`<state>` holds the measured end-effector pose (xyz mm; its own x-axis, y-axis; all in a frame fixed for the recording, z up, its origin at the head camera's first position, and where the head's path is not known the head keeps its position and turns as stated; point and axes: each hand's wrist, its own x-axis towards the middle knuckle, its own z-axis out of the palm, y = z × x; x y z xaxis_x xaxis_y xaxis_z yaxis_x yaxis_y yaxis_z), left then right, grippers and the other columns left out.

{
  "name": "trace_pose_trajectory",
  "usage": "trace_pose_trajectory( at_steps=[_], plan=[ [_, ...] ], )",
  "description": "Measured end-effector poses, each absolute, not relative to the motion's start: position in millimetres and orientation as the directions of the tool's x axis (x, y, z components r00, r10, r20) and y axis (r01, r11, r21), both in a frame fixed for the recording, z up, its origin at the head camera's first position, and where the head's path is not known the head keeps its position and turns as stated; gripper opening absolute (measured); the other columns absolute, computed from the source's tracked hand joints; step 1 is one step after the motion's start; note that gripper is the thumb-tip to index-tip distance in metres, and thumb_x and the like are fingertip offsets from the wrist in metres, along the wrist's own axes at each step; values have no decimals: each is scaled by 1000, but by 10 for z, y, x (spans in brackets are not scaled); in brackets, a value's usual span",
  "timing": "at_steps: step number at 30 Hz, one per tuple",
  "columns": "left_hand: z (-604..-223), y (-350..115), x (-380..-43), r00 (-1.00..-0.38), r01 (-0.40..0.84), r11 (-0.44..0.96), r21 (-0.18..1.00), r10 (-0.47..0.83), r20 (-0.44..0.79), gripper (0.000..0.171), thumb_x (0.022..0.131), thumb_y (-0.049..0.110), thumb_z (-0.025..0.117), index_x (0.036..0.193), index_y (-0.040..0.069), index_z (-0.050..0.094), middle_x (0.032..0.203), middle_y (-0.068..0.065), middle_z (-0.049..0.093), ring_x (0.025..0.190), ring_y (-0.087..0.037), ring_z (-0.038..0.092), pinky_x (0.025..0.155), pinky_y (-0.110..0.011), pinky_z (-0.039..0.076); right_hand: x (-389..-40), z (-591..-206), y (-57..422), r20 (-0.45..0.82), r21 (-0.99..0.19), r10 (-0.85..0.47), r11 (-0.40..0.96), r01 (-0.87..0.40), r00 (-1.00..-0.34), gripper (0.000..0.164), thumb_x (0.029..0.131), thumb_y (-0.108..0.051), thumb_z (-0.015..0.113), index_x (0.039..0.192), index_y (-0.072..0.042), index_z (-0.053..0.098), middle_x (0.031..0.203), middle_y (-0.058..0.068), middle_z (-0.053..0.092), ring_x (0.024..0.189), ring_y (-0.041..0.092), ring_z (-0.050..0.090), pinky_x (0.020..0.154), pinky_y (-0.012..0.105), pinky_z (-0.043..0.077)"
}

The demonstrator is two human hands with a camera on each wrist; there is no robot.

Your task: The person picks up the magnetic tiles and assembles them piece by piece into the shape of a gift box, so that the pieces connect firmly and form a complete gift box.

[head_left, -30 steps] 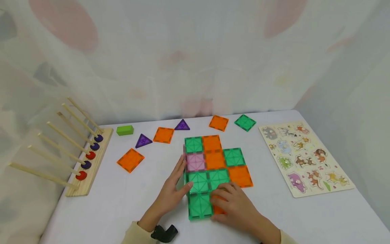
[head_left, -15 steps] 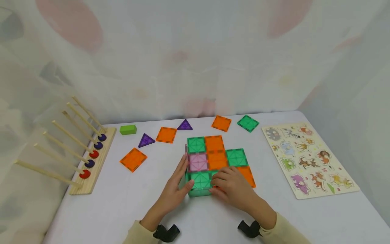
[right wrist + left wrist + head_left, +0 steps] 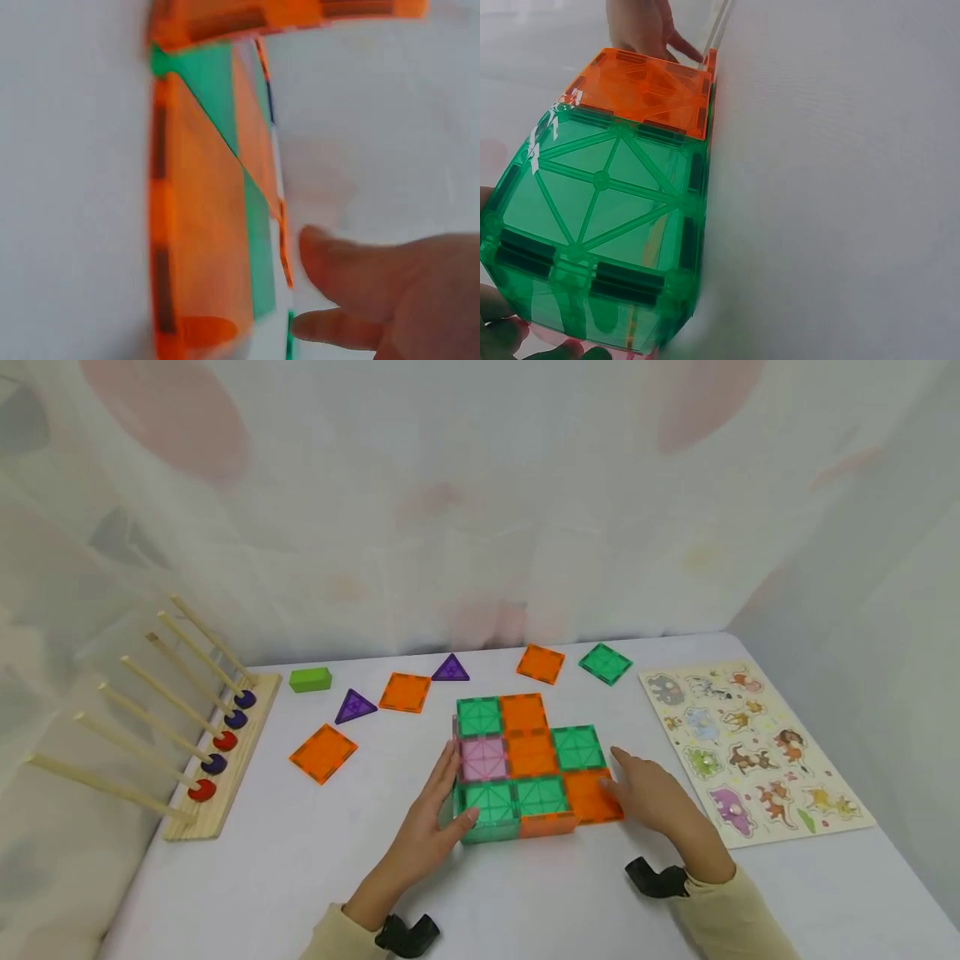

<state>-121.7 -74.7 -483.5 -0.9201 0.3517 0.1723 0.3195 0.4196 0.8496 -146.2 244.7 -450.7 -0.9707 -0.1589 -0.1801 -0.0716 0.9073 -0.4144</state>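
A boxlike build of see-through magnetic tiles (image 3: 531, 753), in green, orange and pink, stands mid-table. My left hand (image 3: 426, 823) lies along its left side, fingers straight along the wall and thumb at the top's front left corner. The front wall's green tile (image 3: 489, 832) and orange tile (image 3: 547, 825) hang down from the top's edge. At the right, my right hand (image 3: 654, 797) reaches over the rim of an orange tile (image 3: 592, 795), index finger extended beside a green tile (image 3: 578, 747). Motion blurs the right hand (image 3: 390, 292) in the right wrist view.
Behind lie loose orange squares (image 3: 405, 692), purple triangles (image 3: 451, 668), a green square (image 3: 605, 663) and a green block (image 3: 310, 680). A wooden peg rack (image 3: 238, 752) with red and blue beads stands left. An animal puzzle board (image 3: 757, 752) lies right.
The near green and orange tiles, which lay flat in front, have folded down into a front wall. My right hand has moved from them to the right-hand tiles; the left has stayed.
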Motion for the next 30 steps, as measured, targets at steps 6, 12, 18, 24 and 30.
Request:
trace_pose_trajectory(
  at_steps=[6, 12, 18, 24, 30],
  plan=[
    [-4841, -758, -1212, -923, 291, 370, 882, 351, 158, 79, 94, 19, 62, 155, 21, 12, 163, 5, 0, 150, -19, 7, 111, -51, 29, -1490, -4555, 2366, -188, -537, -228, 838, -95, -955, 62, 97, -41, 52, 145, -5, 39, 137, 24, 52, 123, 41, 51, 102, 58, 41],
    [-4855, -750, -1213, -925, 264, 362, 894, 357, 129, 79, 94, 21, 62, 155, 18, 12, 163, 7, -1, 150, -20, 9, 107, -52, 36, -1520, -4544, 2405, -210, -624, -134, 781, 27, -968, 64, 96, -44, 53, 147, -10, 34, 132, 24, 56, 116, 38, 56, 94, 56, 47],
    [-4850, -743, -1210, -925, 263, 358, 896, 357, 129, 80, 93, 21, 64, 155, 15, 14, 163, 6, 0, 150, -20, 11, 106, -52, 39, -1522, -4419, 2516, -197, -745, -100, 661, 83, -975, 60, 98, -40, 51, 147, -11, 32, 128, 20, 60, 115, 35, 59, 94, 51, 49],
    [-4844, -737, -1213, -926, 267, 350, 898, 352, 138, 81, 92, 19, 65, 155, 19, 14, 163, 8, 1, 149, -21, 14, 106, -52, 39, -1480, -4288, 2474, -122, -878, -171, 478, 26, -978, 49, 100, -33, 51, 143, -12, 40, 127, 17, 62, 112, 32, 63, 95, 45, 51],
    [-4851, -732, -1220, -926, 271, 354, 895, 349, 142, 81, 92, 19, 65, 155, 19, 15, 163, 10, 1, 149, -21, 15, 106, -53, 39, -1500, -4351, 2369, -53, -943, -311, 328, -55, -949, 44, 99, -29, 53, 137, -10, 47, 126, 18, 62, 112, 37, 61, 90, 28, 54]
  ],
)
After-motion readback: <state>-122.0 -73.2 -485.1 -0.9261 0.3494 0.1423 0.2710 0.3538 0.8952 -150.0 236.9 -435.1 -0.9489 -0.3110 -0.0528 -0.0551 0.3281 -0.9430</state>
